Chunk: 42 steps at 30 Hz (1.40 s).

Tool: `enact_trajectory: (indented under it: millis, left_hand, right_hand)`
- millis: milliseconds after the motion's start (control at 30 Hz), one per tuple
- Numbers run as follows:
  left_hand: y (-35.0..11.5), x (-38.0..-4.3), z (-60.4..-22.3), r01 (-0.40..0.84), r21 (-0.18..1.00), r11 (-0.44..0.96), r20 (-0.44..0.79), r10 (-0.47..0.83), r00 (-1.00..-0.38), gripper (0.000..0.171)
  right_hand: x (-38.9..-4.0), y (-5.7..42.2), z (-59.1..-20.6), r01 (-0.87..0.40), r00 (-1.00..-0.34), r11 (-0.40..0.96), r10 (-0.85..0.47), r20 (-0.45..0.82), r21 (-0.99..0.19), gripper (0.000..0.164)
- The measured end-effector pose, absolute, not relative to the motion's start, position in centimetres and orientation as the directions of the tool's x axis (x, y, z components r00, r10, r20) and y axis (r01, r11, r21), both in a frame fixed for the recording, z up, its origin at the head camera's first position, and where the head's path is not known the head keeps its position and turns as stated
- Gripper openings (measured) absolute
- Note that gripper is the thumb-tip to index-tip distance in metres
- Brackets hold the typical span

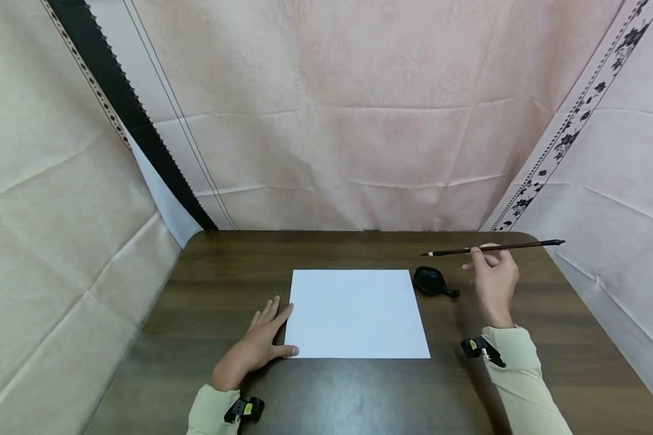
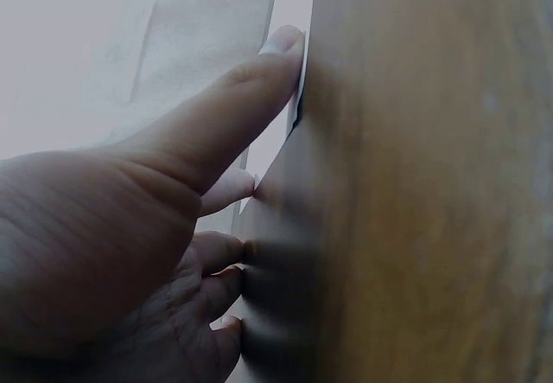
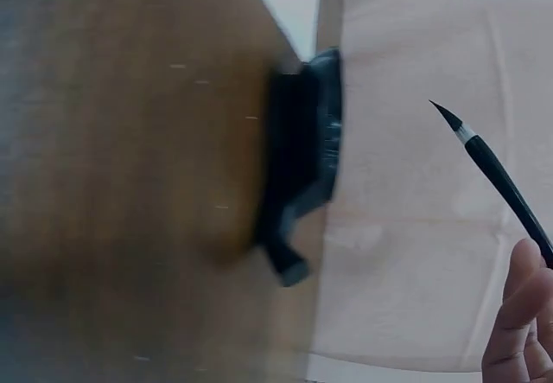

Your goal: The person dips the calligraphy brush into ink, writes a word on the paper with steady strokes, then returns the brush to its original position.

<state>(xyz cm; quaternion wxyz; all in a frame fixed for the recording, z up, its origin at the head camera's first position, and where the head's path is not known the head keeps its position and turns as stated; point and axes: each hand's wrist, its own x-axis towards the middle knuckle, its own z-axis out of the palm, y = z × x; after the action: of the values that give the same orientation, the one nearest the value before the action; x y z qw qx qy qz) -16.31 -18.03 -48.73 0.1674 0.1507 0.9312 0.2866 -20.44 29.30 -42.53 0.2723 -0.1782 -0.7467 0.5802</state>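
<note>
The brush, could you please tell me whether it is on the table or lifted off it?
Lifted: the right hand holds the brush, and the right wrist view shows it clear of the table, against the pale cloth.

My left hand point(image 1: 257, 342) rests with thumb point(image 1: 286, 350) spread from fingers point(image 1: 283, 315). My right hand point(image 1: 496, 281) hovers, thumb and fingers in a pinch.
</note>
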Motion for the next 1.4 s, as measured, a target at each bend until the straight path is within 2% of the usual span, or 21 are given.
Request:
enact_trajectory:
  millis: [67,233,267,333,467,533,700,800,900,1167,1400]
  left_hand:
    - [-18.0,-16.4,-48.7,0.183,0.586,0.790,-0.227,0.376,-0.898,0.098]
    - [-18.0,-16.4,-48.6,0.180,0.584,0.792,-0.230,0.374,-0.899,0.098]
    - [-18.1,-16.3,-48.6,0.181,0.584,0.791,-0.229,0.374,-0.899,0.098]
    - [-18.1,-16.3,-48.6,0.188,0.585,0.789,-0.222,0.378,-0.899,0.098]
    - [-18.1,-16.2,-48.5,0.198,0.587,0.785,-0.210,0.384,-0.899,0.098]
    - [-18.1,-16.2,-48.5,0.201,0.585,0.785,-0.205,0.384,-0.900,0.098]
    - [-18.1,-16.2,-48.5,0.206,0.584,0.785,-0.202,0.386,-0.900,0.098]
    - [-18.1,-16.2,-48.4,0.208,0.587,0.782,-0.200,0.389,-0.899,0.098]
    - [-18.1,-16.2,-48.5,0.208,0.586,0.783,-0.201,0.389,-0.899,0.098]
    - [-18.0,-16.2,-48.5,0.198,0.585,0.787,-0.215,0.386,-0.897,0.098]
    - [-18.0,-16.2,-48.6,0.207,0.578,0.789,-0.208,0.388,-0.898,0.097]
  right_hand:
    - [-20.4,29.4,-43.1,-0.022,-0.802,0.244,0.575,0.162,-0.970,0.018]
    - [-20.4,30.1,-44.3,0.041,-0.823,0.132,0.567,0.042,-0.990,0.054]
    - [-20.4,30.3,-44.5,0.058,-0.823,0.108,0.568,0.014,-0.992,0.055]
    - [-20.4,30.6,-44.7,0.086,-0.820,0.061,0.572,-0.036,-0.994,0.049]
    - [-20.4,31.0,-45.1,0.134,-0.811,0.053,0.580,-0.078,-0.990,0.017]
    - [-20.4,31.2,-45.2,0.151,-0.813,0.073,0.577,-0.082,-0.986,0.012]
    - [-20.4,31.4,-45.7,0.197,-0.825,0.151,0.560,-0.081,-0.969,0.018]
    - [-20.3,31.4,-45.9,0.197,-0.833,0.203,0.550,-0.055,-0.959,0.035]
    - [-20.2,31.4,-45.9,0.194,-0.841,0.245,0.539,-0.033,-0.950,0.040]
    - [-20.2,31.6,-45.6,0.186,-0.837,0.251,0.547,-0.019,-0.950,0.014]
    - [-20.4,31.6,-45.7,0.182,-0.831,0.267,0.556,-0.003,-0.946,0.013]
